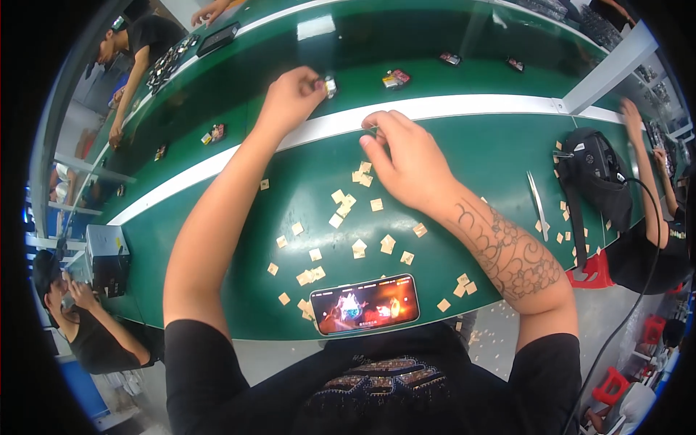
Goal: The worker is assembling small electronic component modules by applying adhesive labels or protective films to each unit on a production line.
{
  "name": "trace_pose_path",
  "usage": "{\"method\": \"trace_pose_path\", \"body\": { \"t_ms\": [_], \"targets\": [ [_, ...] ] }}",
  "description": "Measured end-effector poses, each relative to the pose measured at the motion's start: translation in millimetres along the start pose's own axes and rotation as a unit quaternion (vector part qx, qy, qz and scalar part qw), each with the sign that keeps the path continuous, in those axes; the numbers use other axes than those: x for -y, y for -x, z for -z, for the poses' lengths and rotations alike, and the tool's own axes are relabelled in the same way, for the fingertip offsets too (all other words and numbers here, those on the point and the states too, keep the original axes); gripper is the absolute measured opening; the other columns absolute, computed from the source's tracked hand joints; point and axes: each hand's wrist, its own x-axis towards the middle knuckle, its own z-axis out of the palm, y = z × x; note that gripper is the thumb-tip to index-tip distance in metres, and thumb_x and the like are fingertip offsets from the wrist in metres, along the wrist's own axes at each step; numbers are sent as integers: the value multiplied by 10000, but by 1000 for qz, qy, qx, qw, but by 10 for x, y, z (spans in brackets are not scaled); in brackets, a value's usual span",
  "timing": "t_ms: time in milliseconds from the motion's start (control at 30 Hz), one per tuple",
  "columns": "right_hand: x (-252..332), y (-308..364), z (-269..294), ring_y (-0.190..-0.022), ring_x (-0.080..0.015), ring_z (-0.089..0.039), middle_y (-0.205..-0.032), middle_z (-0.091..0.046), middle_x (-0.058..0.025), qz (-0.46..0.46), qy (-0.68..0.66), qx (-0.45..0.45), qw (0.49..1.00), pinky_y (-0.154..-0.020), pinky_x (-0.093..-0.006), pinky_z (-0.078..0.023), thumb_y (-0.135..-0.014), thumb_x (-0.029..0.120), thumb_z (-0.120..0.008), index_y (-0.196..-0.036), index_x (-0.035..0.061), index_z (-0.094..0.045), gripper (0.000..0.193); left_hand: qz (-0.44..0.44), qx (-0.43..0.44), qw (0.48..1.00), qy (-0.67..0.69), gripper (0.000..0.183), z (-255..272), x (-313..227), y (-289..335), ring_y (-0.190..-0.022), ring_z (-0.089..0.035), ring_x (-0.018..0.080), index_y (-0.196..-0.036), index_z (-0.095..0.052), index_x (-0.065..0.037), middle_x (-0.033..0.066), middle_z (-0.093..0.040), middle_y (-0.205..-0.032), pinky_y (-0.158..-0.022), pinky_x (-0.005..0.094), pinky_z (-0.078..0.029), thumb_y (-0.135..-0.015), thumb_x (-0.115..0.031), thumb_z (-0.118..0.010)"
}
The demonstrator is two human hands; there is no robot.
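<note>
My left hand [296, 98] reaches past the white rail onto the far green strip. Its fingers are closed at a small part [331, 88] with a white or silvery top, and they appear to grip its edge. My right hand [404, 154] hovers over the near side of the rail. Thumb and forefinger are pinched together, and whatever is between them is too small to make out. Small pale square pieces [376, 205] lie scattered on the green tabletop [239, 279] below both hands. A phone [366, 304] with a lit, colourful screen lies at the near edge.
A white rail [464, 105] divides the table from the far strip, where small red-and-black parts [396, 79] lie spaced out. Tweezers [537, 205] and a black bag [596, 174] lie to the right. A box [107, 259] stands left. Other people work on several sides.
</note>
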Motion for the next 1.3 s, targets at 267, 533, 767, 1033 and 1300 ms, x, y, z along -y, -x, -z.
{"method": "trace_pose_path", "body": {
  "t_ms": [267, 533, 767, 1033, 1300],
  "targets": [
    [-239, -118, -32, -956, -412, -698, -1050, -717, -165, 89, 13, 12, 996, -845, -487, -563, -1042, 82, -601, -1094, 36, -678, 104, -193, -94, 953, -212, 492, -459, -451, -570, -1268, -619, 430, -1359, -709, -94, 257, -664, -1322, -1042, 512, -519, -934, -328, -792],
    [-167, -41, -52, -881, -383, -665, -908, -650, -142, 155, 40, 69, 985, -772, -480, -543, -1048, 149, -625, -1049, 50, -656, 104, -282, 62, 952, -96, 420, -1005, -623, -762, -1186, -659, 461, -1331, -666, -42, 252, -682, -1225, -1054, 506, -542, -919, -98, -731],
    [-134, -19, -48, -856, -353, -662, -943, -662, -135, 172, 1, 94, 981, -753, -442, -538, -1037, 104, -644, -1020, 44, -672, 69, -306, 24, 949, -73, 442, -682, -442, -25, -1225, -617, 407, -1354, -679, -76, 204, -667, -1248, -1055, 488, -506, -922, -144, -740],
    [-23, -35, -50, -830, -313, -648, -972, -618, -101, 175, -96, -32, 979, -737, -411, -538, -1049, 81, -617, -1125, 72, -710, 121, -178, 35, 968, -174, 630, -220, -405, 1214, -1271, -553, 358, -1452, -633, -101, 165, -581, -1332, -1111, 483, -422, -879, -248, -851],
    [-11, -77, -171, -860, -337, -690, -1040, -593, -118, 190, 34, 125, 973, -755, -447, -580, -985, 69, -669, -1123, 63, -709, 144, -226, 19, 970, -88, 670, -81, -222, 1241, -1242, -575, 347, -1450, -614, -72, 148, -614, -1284, -1097, 451, -475, -836, -146, -872]
  ]
}}
